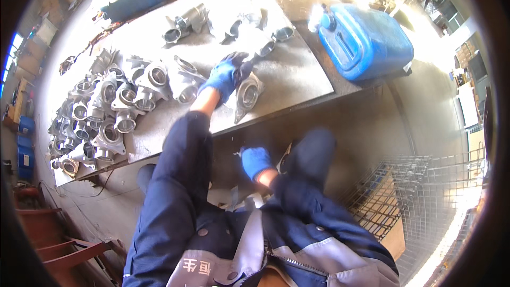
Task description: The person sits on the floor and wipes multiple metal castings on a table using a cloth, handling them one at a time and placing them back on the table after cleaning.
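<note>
In a blue glove with dark fingertips, my left hand (226,78) reaches over the metal sheet on the table. Its fingers are bent onto the upper end of a silvery flanged metal casting (248,93) near the sheet's front edge. The casting's round opening faces up toward me. My right hand (256,162), also in a blue glove, is closed below the table edge, over my lap. A thin light tip pokes out at its left side; what the hand holds is mostly hidden. Just left of my left hand stands another casting (186,94).
Many similar castings (109,93) crowd the sheet's left side. More castings (188,21) stand toward the back. A blue plastic jerrycan (366,42) sits at the table's right end. A wire mesh basket (404,191) with cardboard is low on the right. Reddish metal framework (53,239) stands lower left.
</note>
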